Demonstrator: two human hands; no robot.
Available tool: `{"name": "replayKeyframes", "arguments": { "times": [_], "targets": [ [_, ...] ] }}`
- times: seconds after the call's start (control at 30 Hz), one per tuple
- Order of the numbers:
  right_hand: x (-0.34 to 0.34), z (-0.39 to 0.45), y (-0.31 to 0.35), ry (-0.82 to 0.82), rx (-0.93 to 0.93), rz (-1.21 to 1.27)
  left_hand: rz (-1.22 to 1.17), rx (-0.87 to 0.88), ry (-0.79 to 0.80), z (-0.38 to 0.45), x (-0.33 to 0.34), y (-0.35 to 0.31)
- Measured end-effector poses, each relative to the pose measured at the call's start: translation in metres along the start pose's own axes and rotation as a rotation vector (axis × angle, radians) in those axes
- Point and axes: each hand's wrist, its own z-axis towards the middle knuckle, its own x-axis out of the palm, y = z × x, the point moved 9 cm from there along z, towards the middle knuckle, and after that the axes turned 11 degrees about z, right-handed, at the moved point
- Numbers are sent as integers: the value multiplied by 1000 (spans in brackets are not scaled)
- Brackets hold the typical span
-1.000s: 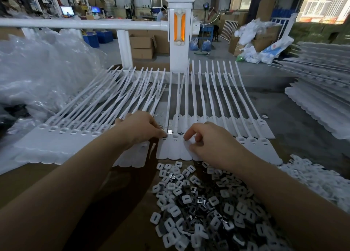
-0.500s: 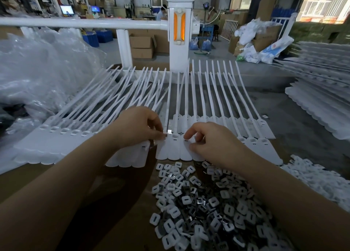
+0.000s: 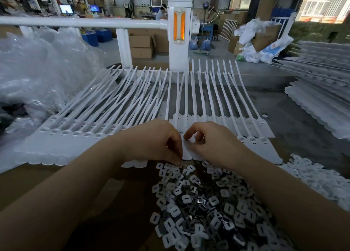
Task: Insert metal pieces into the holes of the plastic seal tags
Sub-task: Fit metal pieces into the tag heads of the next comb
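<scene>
White plastic seal tags point(image 3: 223, 99) lie side by side in rows, their long strips pointing away from me. My left hand point(image 3: 155, 143) and right hand point(image 3: 214, 141) meet over one middle tag point(image 3: 186, 153). The left fingers curl down along that tag's left edge, with their tips at its near end. My right forefinger and thumb pinch a small metal piece point(image 3: 186, 139) at the tag's hole. A heap of metal pieces and small white caps point(image 3: 200, 203) lies just below both hands.
A second batch of tags point(image 3: 62, 137) fans out to the left, beside crumpled clear plastic point(image 3: 41, 74). Stacked tag sheets point(image 3: 322, 91) and loose white caps point(image 3: 320, 178) sit on the right. A white rail and post point(image 3: 180, 29) stand behind.
My left hand has moved right and turned its fingers down along the tag. The right forefinger has closed in on the metal piece at the hole. The two hands now almost touch.
</scene>
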Motion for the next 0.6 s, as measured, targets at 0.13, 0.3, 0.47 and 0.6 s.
{"name": "replayKeyframes", "arguments": {
  "times": [0.13,0.3,0.47,0.6],
  "targets": [
    [0,0,0,2,6,6,-2,8,59,-2,5,-4],
    [0,-1,1,1,11,-3,-83,-16,120,-4,6,-5],
    [0,-2,2,-2,17,-3,-56,-12,172,-3,14,-8],
    [-1,-3,0,7,56,57,-148,-28,52,-3,2,-3]
  ]
}}
